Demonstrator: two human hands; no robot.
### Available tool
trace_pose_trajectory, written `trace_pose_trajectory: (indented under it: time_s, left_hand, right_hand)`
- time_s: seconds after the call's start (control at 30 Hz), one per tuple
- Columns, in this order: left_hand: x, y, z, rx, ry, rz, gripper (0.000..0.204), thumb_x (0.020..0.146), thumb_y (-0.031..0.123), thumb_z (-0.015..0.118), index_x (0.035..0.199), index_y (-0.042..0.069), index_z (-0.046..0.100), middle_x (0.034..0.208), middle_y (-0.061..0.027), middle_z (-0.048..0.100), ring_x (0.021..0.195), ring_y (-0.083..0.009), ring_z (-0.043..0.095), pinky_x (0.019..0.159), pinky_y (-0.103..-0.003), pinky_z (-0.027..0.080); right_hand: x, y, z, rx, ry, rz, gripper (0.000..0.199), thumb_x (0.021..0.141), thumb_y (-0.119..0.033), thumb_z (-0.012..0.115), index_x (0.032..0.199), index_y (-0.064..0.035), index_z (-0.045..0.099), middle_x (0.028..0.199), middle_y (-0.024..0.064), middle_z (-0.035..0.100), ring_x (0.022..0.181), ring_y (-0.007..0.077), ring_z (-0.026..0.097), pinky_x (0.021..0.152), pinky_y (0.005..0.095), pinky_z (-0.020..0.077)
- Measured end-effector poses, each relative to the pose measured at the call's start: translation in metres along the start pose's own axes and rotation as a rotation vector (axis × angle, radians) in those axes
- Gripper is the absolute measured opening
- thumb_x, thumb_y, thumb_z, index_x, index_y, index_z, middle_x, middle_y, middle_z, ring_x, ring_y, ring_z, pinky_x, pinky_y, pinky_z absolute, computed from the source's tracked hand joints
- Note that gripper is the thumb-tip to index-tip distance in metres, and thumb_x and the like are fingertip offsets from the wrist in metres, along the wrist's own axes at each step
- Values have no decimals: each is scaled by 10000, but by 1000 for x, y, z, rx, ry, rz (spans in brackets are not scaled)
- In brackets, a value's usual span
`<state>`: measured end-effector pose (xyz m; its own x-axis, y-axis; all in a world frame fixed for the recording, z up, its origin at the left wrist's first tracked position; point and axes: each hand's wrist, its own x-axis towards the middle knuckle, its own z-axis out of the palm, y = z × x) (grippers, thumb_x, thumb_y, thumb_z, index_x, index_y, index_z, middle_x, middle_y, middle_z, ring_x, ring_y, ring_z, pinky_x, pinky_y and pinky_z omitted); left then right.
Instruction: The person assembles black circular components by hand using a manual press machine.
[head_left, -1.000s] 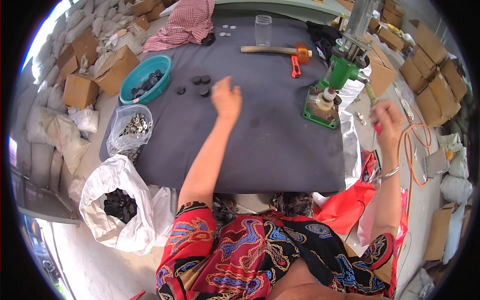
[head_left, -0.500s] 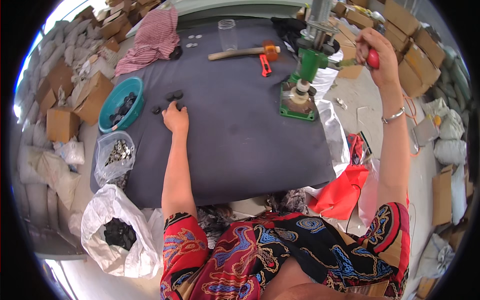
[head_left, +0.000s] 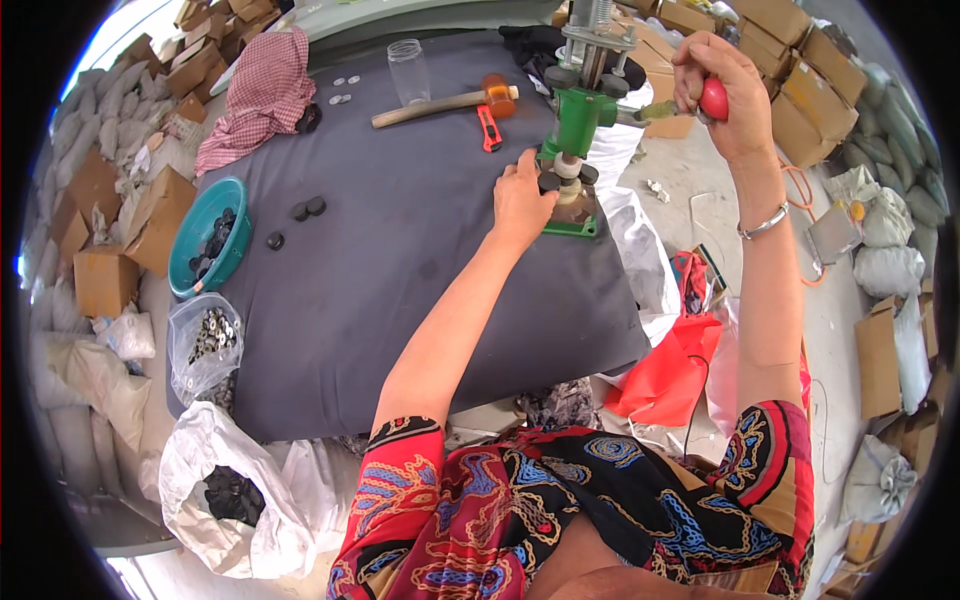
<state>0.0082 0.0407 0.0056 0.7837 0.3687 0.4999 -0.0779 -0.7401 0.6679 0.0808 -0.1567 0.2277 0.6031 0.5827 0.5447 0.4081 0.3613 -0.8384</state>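
My left hand (head_left: 522, 208) is at the base of a green hand press (head_left: 578, 120), its fingers pinching a small black round cap (head_left: 548, 182) beside the white die. The press's lever ends in a red ball knob (head_left: 714, 100), and my raised right hand (head_left: 735, 90) is wrapped round it. Two black caps (head_left: 308, 208) lie together on the dark cloth at the left, with a single cap (head_left: 275, 240) nearer to me. A teal basin (head_left: 240, 240) at the table's left edge holds several more dark pieces.
A mallet (head_left: 430, 108), a red utility knife (head_left: 489, 128) and a clear jar (head_left: 408, 72) stand or lie at the back. A plastic bag of metal rings (head_left: 205, 345) sits at the left edge, above a white sack (head_left: 225, 490). A checked cloth (head_left: 262, 95) lies far left.
My left hand has gone from the loose caps on the left across to the press, carrying a black cap. My right hand stays on the lever knob. The whole view has shifted slightly.
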Motion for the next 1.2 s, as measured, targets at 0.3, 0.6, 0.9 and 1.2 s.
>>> trace_pose_trajectory:
  time_s: [0.3, 0.6, 0.9, 1.2]
  left_hand:
    - [10, 13, 27, -106, 1, -122, 769, 672, 125, 779, 1320, -33, 398, 1077, -175, 660, 1051, -350, 590, 909, -412, 448]
    - [11, -4, 33, -182, 32, -52, 835, 673, 122, 778, 1359, -62, 339, 1134, -163, 653, 1072, -313, 607, 900, -386, 463]
    - [-29, -70, -93, -11, 325, -40, 430, 697, 36, 722, 1113, 47, 614, 1028, -106, 673, 902, -231, 644, 765, -352, 512]
    - [-85, -231, -276, 695, 649, -564, 451, 736, 139, 719, 1151, 24, 586, 1103, -168, 621, 1029, -367, 560, 877, -451, 472]
  right_hand:
    - [-5, 1, -6, -42, 10, -3, 225, 908, -192, 506, 873, 17, 580, 570, 17, 448, 550, 121, 460, 519, 265, 379]
    - [-88, 40, 18, -359, 78, -121, 168, 819, -144, 565, 747, 7, 576, 610, 42, 544, 571, 125, 516, 543, 259, 410]
    - [-126, 69, 18, -524, -42, -202, 73, 791, -26, 576, 723, -12, 554, 642, 28, 516, 573, 114, 469, 533, 256, 356]
    - [-11, 2, 0, -90, 16, 14, 229, 904, -219, 531, 843, 1, 546, 589, 16, 478, 548, 117, 471, 526, 252, 392]
